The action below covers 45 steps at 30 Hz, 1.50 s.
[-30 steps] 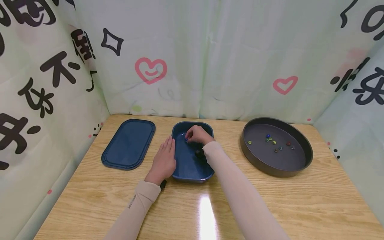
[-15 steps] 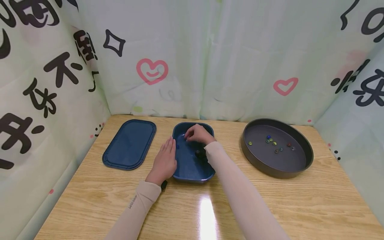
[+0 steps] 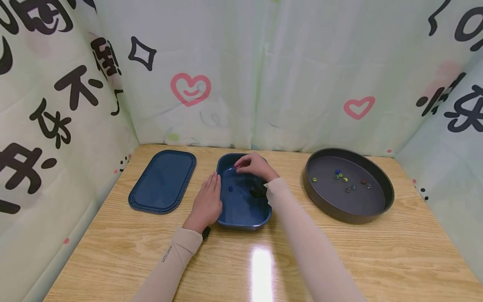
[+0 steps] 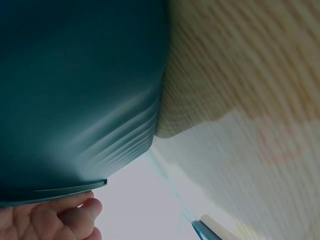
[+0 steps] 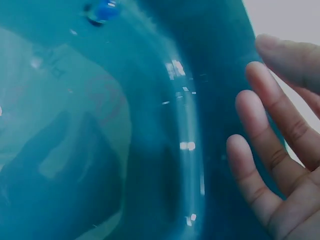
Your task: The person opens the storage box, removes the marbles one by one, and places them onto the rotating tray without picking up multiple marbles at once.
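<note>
A deep blue rectangular container (image 3: 241, 212) stands mid-table. Inside it lies a small blue marble (image 3: 230, 189), which the right wrist view shows as a shiny blue ball (image 5: 106, 10) near the top edge. My left hand (image 3: 205, 201) rests along the container's left rim with its fingers straight; the left wrist view catches fingertips (image 4: 75, 216) against that rim. Over the container's far half, my right hand (image 3: 257, 166) hovers with loosely bent fingers (image 5: 280, 120), apart from the marble. I see nothing between those fingers.
At the right stands a round dark pan (image 3: 349, 216) with several coloured marbles (image 3: 345, 179) scattered on its bottom. A flat blue lid (image 3: 163, 181) lies to the left. Printed curtains (image 3: 241, 84) enclose the wooden table (image 3: 181, 268) at the back and sides.
The blue marble has left my right fingers and rolled inside the container, first beside the left wall, then a little nearer me. My right hand has shifted slightly right; the left stays put.
</note>
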Tool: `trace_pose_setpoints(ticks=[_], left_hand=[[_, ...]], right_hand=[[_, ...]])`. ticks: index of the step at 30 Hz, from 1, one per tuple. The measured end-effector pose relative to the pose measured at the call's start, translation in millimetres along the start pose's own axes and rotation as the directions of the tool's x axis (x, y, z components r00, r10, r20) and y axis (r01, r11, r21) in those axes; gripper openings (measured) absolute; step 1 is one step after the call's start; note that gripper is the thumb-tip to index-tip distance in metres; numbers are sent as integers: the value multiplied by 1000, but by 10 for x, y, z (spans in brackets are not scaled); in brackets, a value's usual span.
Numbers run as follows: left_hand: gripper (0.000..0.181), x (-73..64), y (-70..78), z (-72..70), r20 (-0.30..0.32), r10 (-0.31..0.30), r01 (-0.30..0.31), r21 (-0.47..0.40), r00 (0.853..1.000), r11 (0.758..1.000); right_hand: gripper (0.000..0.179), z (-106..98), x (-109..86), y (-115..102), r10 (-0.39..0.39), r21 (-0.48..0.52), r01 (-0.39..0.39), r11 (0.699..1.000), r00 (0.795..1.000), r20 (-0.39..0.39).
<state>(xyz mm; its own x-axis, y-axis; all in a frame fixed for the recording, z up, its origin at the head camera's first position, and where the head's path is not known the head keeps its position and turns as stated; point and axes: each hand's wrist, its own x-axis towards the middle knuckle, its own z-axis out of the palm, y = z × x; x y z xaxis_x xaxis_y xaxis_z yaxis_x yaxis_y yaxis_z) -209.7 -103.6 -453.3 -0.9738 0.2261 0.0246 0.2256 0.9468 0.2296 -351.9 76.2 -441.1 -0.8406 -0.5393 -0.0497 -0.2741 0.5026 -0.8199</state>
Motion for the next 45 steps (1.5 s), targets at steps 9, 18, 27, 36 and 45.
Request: trace_pose_setpoints(ticks=[9, 18, 27, 36, 45], left_hand=[[64, -4, 9, -22, -1, 1, -1, 11, 1000, 1000], [65, -16, 8, -7, 11, 2, -2, 6, 1000, 1000], [64, -13, -5, 0, -15, 17, -18, -2, 1000, 1000], [65, -5, -4, 1, -5, 14, -14, 8, 1000, 1000], [65, -3, 3, 7, -3, 12, -12, 5, 1000, 1000]], right_hand=[[26, -195, -152, -123, -35, 83, 43, 996, 995, -95], [32, -460, -378, -214, -73, 165, 90, 982, 992, -104], [32, -803, -622, -194, -87, 123, 107, 987, 984, -155], [35, -1177, -858, -100, -17, 113, 38, 993, 984, -177], [31, -1508, -1116, 50, 69, 96, -46, 994, 965, -254]])
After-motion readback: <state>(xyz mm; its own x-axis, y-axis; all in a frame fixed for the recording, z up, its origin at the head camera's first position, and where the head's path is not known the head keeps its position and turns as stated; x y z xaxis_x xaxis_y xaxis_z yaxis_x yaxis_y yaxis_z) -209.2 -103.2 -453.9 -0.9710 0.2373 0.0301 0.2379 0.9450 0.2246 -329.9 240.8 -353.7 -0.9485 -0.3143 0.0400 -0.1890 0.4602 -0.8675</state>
